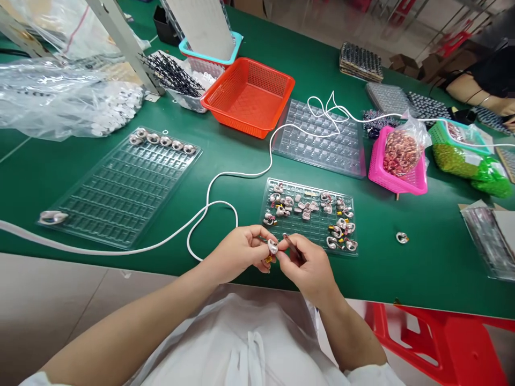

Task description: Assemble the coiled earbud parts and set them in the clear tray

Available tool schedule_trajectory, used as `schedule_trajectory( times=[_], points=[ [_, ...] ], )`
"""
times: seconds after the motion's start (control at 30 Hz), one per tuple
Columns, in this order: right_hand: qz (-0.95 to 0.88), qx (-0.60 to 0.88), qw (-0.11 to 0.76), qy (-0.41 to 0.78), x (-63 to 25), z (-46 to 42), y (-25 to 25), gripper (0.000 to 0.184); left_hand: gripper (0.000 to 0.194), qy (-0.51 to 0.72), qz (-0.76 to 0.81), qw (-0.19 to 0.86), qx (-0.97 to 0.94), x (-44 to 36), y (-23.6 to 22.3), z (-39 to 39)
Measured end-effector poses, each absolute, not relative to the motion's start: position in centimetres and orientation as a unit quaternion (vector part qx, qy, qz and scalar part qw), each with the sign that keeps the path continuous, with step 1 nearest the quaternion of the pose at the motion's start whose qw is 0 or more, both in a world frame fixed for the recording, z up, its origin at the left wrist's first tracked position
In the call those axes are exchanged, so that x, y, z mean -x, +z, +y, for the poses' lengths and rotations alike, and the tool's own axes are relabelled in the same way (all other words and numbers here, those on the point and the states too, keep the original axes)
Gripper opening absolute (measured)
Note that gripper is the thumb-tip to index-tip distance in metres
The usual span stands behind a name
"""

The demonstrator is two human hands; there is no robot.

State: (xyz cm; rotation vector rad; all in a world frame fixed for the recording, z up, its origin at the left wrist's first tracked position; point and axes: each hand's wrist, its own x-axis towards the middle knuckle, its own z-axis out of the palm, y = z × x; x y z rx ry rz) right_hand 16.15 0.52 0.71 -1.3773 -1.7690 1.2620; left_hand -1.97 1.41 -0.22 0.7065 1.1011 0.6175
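Note:
My left hand (245, 249) pinches a small pearly-white earbud shell (272, 246) at the front edge of the table. A yellow tab hangs below the shell by my fingers. Closed around a dark slender tool (295, 250), perhaps tweezers, my right hand (311, 268) has its thumb and fingertip against the shell's right side. Just beyond both hands lies a clear compartment tray (309, 228) with several similar shells, some with yellow tabs and dark wires, and loose pale caps (306, 208) in its middle. One more shell (402, 237) rests alone on the table to the right.
A larger clear tray (116, 198) at left carries several shells along its far edge and one at its near corner. A white cable (225, 174) winds across the green table. Behind are an orange basket (253, 96), another clear tray (322, 145) and a pink basket (376, 166).

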Motion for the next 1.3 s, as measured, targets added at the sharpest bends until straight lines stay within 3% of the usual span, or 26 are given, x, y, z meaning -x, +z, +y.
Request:
schedule_trajectory(
  times=[0.53,0.77,0.93,1.13,1.3],
  points=[
    [-0.719,0.475,0.201,0.466,-17.0,1.4,0.6,0.007,0.017,0.238,0.508,0.730,-0.391,1.9,-0.3,1.5],
    [-0.691,0.497,0.201,0.486,-16.8,1.6,0.7,0.006,0.026,0.223,0.482,0.724,-0.441,2.2,0.0,1.4],
    [-0.650,0.516,0.204,0.519,-16.8,1.9,0.3,0.013,0.030,0.252,0.439,0.667,-0.547,2.3,0.1,0.6],
    [-0.589,0.528,0.216,0.572,-16.8,1.9,0.0,0.008,0.034,0.309,0.490,0.537,-0.613,1.7,-1.4,-0.6],
    [-0.564,0.522,0.218,0.601,-16.7,2.0,0.0,0.009,0.011,0.340,0.508,0.534,-0.584,1.7,-2.3,-1.1]
  ],
)
